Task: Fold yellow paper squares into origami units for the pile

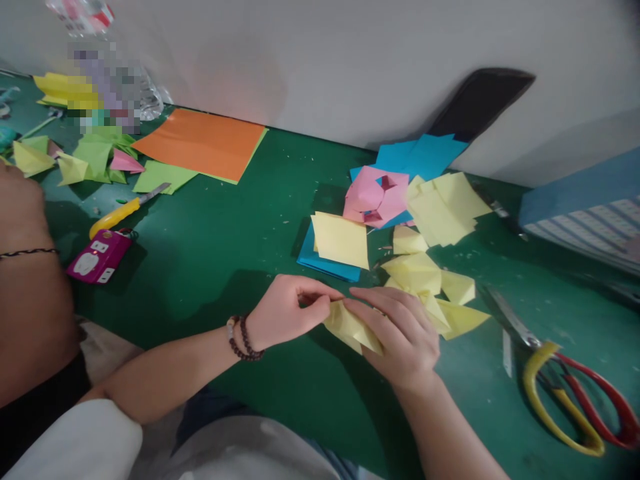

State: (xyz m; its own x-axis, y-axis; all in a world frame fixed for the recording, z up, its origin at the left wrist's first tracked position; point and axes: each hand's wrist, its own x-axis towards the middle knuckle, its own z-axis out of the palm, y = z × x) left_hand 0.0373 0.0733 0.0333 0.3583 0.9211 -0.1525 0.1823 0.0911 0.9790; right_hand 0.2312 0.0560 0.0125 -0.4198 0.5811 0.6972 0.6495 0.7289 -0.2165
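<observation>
Our left hand [287,310] and right hand [405,337] pinch yellow paper [351,325] over a green worktop [235,227] against a grey wall [320,67].

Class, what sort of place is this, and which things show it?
Probably a papercraft worktable: the left hand and right hand hold folded yellow paper, and scissors and a yellow-handled cutter lie on the green surface.

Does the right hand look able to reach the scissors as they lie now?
Probably yes: the scissors lie to the right of the right hand, nothing covering them. It holds folded yellow paper, though, so it may need to let go first.
</observation>
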